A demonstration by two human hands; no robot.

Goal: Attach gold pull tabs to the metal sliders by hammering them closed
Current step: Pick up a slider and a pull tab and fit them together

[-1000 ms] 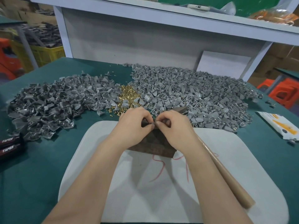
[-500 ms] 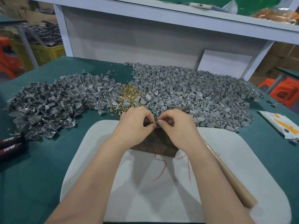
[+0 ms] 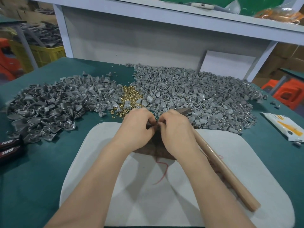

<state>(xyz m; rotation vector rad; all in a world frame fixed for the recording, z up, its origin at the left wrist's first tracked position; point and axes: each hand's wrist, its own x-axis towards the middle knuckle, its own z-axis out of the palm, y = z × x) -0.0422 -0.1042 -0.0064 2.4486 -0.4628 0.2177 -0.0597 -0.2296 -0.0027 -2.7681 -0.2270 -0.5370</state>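
The left hand (image 3: pixel 137 129) and right hand (image 3: pixel 178 130) were bare, and both forearms, entering from the frame's lower edge, were uncovered.

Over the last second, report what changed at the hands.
Nothing visibly changed. The left hand and right hand still pinch a small part together over the brown block; nothing taken up or let go. The hammer handle, grey slider piles and gold tabs lie as before.

White packet (image 3: pixel 284 125) on green table (image 3: pixel 41 170), black TAPER handles (image 3: pixel 9 148), yellow crate (image 3: pixel 49 53), orange stool (image 3: pixel 289 94)
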